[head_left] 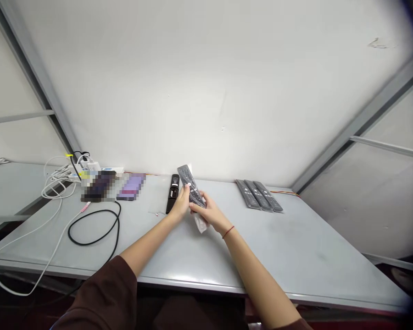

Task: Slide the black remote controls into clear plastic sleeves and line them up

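Observation:
My left hand (181,205) and my right hand (206,212) both grip a dark grey remote control (188,182) above the table's middle. Its buttons face up, and its far end tilts away from me. A clear plastic sleeve (200,223) hangs from its near end under my right hand. Just left of my left hand, a black remote control (172,192) lies on the table, with a clear plastic sheet (157,201) beside it. The hands partly hide the gripped remote's lower half.
Three grey remote controls (259,195) in plastic lie side by side on the grey table (296,247) at the back right. Two pixelated phones (99,186) (131,186), a power strip (99,171) and white and black cables (93,228) lie at the left. A white wall (206,91) rises behind.

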`<state>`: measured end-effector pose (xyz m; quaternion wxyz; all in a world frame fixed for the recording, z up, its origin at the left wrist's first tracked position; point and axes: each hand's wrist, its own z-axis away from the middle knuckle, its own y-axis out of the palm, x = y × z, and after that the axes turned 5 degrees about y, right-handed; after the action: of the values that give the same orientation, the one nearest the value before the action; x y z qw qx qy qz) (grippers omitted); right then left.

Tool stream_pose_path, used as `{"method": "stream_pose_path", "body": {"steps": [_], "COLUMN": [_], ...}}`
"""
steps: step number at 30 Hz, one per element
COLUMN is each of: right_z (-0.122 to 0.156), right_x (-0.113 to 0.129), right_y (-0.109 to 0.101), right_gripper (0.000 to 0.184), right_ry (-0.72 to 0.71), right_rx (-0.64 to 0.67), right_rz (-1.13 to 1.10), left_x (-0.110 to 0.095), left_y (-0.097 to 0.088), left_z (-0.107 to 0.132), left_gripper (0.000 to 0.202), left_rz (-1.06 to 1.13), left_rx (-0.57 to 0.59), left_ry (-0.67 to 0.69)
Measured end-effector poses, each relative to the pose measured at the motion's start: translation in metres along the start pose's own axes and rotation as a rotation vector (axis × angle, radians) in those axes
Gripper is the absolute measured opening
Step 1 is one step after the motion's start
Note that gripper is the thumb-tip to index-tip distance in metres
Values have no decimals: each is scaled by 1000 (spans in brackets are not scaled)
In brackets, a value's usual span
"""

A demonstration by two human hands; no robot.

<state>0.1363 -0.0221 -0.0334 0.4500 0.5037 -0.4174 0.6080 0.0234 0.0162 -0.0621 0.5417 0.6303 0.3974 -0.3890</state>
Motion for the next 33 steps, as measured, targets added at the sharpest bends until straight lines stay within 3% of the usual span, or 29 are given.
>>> {"method": "stream_pose_path", "body": {"steps": [3,9,15,18,22,25,29,33], "right_z": [0,3,5,6,6,5,4,-2], "right_x": [-5,-12,-16,-17,-15,-14,-14,-17], "right_y": [5,15,17,24,31,27,15,4], "right_gripper": [44,35,39,28,23,22,29,25], "right_ry": [30,187,240,174,-39,-88,-111,-87], "right_rx": [89,405,481,412,179,148,127,47], "right_rz": [-9,-221,-268,-149,-32,37,245,405], "left_x": [-17,-52,-65,-67,-58,-50,-59,-79], "left_y": [4,3,-3,-7,-10,-9,-23,-66], "left_z": [4,10,6,4,2,0,-11,-32], "left_gripper": [48,59,47,47,53,44,27,24], "left_rz": [130,220,287,285,275,224,279,273], "left_rx": [-45,-75,-95,-109,-74,-76,-251,-510], "left_ry": [5,-71,101,138,102,71,161,325]}}
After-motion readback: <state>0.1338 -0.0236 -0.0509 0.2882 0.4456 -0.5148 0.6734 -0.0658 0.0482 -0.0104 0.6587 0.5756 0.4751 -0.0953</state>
